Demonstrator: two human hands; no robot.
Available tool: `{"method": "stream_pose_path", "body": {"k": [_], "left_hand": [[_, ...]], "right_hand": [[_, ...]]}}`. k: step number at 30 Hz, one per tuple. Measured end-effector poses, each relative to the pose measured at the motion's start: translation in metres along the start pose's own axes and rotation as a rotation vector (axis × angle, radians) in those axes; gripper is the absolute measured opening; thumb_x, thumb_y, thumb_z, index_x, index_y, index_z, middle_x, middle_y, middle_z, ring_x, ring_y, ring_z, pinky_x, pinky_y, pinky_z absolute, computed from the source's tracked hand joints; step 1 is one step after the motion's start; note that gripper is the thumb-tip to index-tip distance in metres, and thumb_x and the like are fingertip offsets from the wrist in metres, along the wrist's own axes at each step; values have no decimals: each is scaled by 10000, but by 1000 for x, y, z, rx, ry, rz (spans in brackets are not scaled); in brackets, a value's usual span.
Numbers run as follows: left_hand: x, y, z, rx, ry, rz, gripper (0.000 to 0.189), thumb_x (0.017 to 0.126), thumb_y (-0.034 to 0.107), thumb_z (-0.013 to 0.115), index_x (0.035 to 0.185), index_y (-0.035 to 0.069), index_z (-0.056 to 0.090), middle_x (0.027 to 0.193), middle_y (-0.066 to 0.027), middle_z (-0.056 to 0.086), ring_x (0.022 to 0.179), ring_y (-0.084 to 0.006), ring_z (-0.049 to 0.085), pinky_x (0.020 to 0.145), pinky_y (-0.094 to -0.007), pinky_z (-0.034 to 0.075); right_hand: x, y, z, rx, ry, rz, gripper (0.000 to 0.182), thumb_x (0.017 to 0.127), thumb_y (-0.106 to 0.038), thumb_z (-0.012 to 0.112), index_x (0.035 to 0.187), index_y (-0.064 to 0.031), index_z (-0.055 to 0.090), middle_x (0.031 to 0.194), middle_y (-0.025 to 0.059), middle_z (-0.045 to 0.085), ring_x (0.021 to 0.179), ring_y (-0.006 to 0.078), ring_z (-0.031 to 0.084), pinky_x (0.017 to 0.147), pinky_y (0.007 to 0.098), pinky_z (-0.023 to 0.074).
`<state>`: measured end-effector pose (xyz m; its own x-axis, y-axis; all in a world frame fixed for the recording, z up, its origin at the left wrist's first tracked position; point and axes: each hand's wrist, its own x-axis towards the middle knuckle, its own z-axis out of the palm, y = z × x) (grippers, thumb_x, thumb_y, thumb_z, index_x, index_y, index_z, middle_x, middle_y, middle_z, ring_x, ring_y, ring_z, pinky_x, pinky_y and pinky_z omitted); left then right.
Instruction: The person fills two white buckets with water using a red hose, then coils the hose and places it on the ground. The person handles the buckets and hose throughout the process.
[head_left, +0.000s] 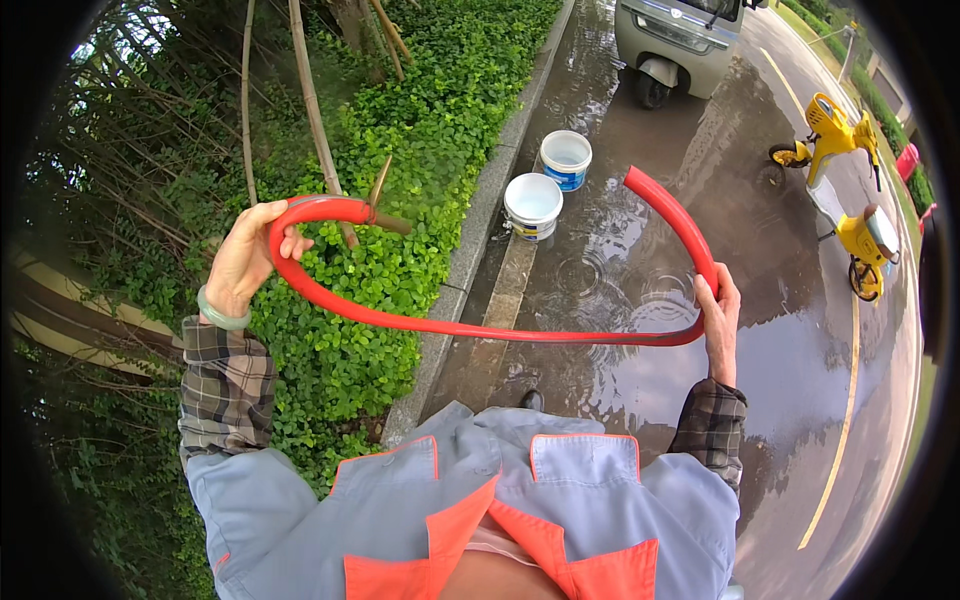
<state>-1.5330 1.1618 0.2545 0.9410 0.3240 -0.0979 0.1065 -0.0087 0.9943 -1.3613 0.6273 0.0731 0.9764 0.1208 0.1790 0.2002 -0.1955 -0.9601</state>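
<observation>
A red flexible hose hangs in a wide U in front of my body, held up by both hands. My left hand grips its curled left part, with the fingers wrapped around the tube. From that end, which points right over the plants, a short brownish stub sticks out. A thin strip rises beside the stub; a tie seems to bind the hose there. My right hand holds the right-hand bend between thumb and fingers. Beyond it the hose's other end curves up and away over the wet pavement.
Two white buckets stand by the stone kerb, seemingly with liquid inside. Puddles cover the pavement. Low green shrubs and bamboo poles are left. A three-wheeled vehicle stands ahead, a yellow scooter to the right.
</observation>
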Motion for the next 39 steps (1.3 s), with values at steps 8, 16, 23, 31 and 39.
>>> {"method": "stream_pose_path", "body": {"k": [8,16,23,31,39], "left_hand": [[-13,-11,26,83,-105,-25,392,1015,286,454,1135,-48,619,477,49,428,414,-69,402,587,-244,443],[-27,-19,19,-18,55,87,398,1014,256,475,1295,-19,536,619,1,551,439,-76,452,642,-239,468],[-14,-23,29,-319,35,186,495,1008,211,520,1442,6,398,889,-73,660,645,-111,567,724,-274,504],[10,-57,95,-218,30,199,698,937,123,623,1516,31,244,1064,-156,674,753,-147,623,770,-295,517],[-7,-80,126,49,-175,156,789,935,31,578,1569,137,122,1239,-158,609,1049,-183,631,924,-346,508]], "right_hand": [[12,-19,47,55,-199,-25,275,888,-280,704,973,-33,621,723,-80,454,658,35,382,583,226,291],[9,-9,90,200,-441,139,293,877,-330,715,925,-52,638,682,-90,458,592,24,386,531,221,285],[-4,-43,164,203,-658,222,268,871,-290,733,883,-61,593,668,-46,507,570,40,447,509,223,358],[-14,-52,230,-297,-669,-267,341,802,-341,757,944,-56,634,718,186,650,724,400,645,634,477,492],[-17,-90,243,-236,-605,-626,367,761,-222,759,1034,-20,619,918,150,688,826,343,669,657,463,520]]}}
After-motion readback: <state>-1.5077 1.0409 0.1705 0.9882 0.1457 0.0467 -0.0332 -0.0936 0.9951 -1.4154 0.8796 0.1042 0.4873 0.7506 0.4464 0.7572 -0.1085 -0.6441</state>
